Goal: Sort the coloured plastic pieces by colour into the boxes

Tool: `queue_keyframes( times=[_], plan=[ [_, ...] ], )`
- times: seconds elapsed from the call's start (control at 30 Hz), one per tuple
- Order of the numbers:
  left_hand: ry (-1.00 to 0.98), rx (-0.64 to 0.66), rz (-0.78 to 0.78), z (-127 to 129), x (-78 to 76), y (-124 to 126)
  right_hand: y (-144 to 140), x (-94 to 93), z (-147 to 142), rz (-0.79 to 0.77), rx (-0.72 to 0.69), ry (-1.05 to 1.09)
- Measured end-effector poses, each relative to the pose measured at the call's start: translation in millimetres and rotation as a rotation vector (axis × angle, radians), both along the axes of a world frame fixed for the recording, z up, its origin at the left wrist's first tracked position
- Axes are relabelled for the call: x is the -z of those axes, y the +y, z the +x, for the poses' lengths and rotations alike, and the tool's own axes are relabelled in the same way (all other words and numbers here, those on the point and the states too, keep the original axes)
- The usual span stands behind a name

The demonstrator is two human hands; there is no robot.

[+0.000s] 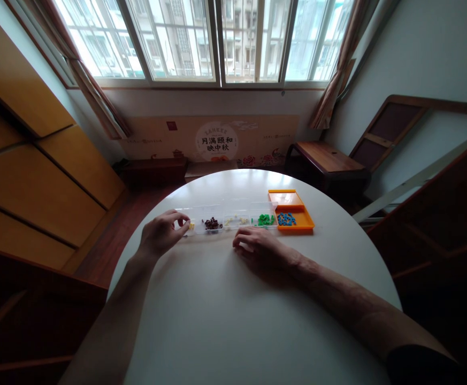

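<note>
A clear plastic organizer box (233, 209) lies across the far part of the round white table (225, 310). Its compartments hold small yellow pieces (192, 226), dark brown pieces (212, 224), pale pieces (236, 220) and green pieces (266, 219). My left hand (161, 233) grips the box's left end with fingers curled, by the yellow pieces. My right hand (257, 247) rests palm down on the table just in front of the box, fingertips near the pale pieces; whether it holds anything is hidden.
An orange tray (299, 215) with blue pieces (286, 218) sits at the box's right end. Beyond the table stand a dark wooden side table (325, 158) and a folded frame against the right wall. Wooden cabinets line the left. Windows with curtains fill the back.
</note>
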State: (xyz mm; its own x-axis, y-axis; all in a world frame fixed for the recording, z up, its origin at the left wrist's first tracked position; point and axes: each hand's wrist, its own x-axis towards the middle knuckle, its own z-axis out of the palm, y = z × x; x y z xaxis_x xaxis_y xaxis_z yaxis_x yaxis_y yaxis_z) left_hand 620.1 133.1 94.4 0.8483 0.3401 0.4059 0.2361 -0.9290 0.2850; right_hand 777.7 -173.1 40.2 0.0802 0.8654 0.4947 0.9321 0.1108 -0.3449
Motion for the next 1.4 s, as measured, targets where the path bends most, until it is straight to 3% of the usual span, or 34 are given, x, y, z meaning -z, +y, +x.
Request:
queue_keyframes(
  times=[0.27,0.43,0.73,0.87,1.1,1.23,1.4],
  plan=[
    [-0.037,0.030,0.013,0.7,1.3,-0.1,0.3,1.6,1.0,-0.026,0.017,0.002],
    [-0.067,0.075,0.033,4.1,-0.1,-15.5,0.2,0.9,0.5,-0.029,0.015,0.009],
    [-0.087,0.480,0.032,13.3,17.4,-61.3,-1.4,-1.1,0.1,-0.002,0.011,-0.017],
    [-0.043,0.665,-0.040,14.8,26.3,-72.8,-4.0,-6.2,-1.7,-0.037,0.014,-0.088],
    [0.002,0.788,-0.097,13.3,22.0,-81.6,-5.7,-13.1,2.1,-0.079,-0.015,-0.216],
    [0.052,0.822,-0.085,13.1,17.9,-82.0,-25.4,-20.8,-1.4,-0.069,0.000,-0.168],
    [0.066,0.832,-0.060,15.6,17.8,-85.1,-71.1,-25.5,-7.9,-0.084,0.071,-0.071]
  ],
)
